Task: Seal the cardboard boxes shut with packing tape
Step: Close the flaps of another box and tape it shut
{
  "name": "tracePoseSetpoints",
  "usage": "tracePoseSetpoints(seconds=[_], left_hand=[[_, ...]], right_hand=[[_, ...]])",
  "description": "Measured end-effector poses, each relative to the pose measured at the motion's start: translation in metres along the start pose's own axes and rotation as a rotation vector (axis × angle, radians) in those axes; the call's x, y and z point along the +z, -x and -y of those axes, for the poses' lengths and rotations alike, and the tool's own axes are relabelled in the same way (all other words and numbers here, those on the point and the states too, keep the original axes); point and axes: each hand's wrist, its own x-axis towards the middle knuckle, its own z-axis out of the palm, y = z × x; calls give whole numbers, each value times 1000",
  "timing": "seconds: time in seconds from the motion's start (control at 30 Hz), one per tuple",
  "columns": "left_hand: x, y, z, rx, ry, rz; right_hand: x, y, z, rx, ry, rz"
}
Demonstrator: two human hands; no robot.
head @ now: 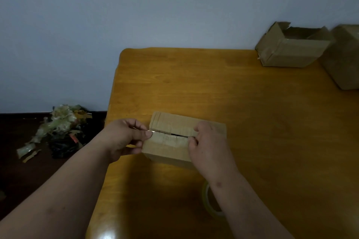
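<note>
A wooden counter (252,122) stands against a pale wall (136,15). On the dark floor (19,161) to its left lies a heap of crumpled tape scraps (60,122) over something black (62,145).

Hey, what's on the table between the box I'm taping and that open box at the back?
Nothing: in the head view, only bare table lies between the box under your hands and the open box.

Both forearms are bare, no sleeves showing; left hand (124,137) and right hand (208,146) wear no gloves.
</note>
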Motion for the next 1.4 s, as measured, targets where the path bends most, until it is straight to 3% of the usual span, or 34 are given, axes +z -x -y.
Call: tracePoseSetpoints(seconds=[0.27,0.37,0.43,0.5,0.57,0.63,0.73,1.23,1.4], left_hand=[[-7,1,16,30,111,75],[-9,3,22,92,86,24],[-4,5,23,232,-26,-137],[8,12,22,481,-303,-371],[21,19,22,748,-584,-427],[30,19,28,865,-768,-391],[35,14,36,861,-843,-421],[43,11,40,827,-755,-383],[44,13,30,768,-871,-349]], right_hand=[[2,0,0,-1,13,-4],[2,1,0,-13,11,-3],[2,2,0,-18,7,-5],[2,2,-1,-22,10,-9],[2,2,-1,-28,11,-11],[2,2,-1,-28,11,-12],[2,2,0,-17,8,-10],[-1,1,-4,-7,46,-6],[-3,4,-2,-28,78,-63]])
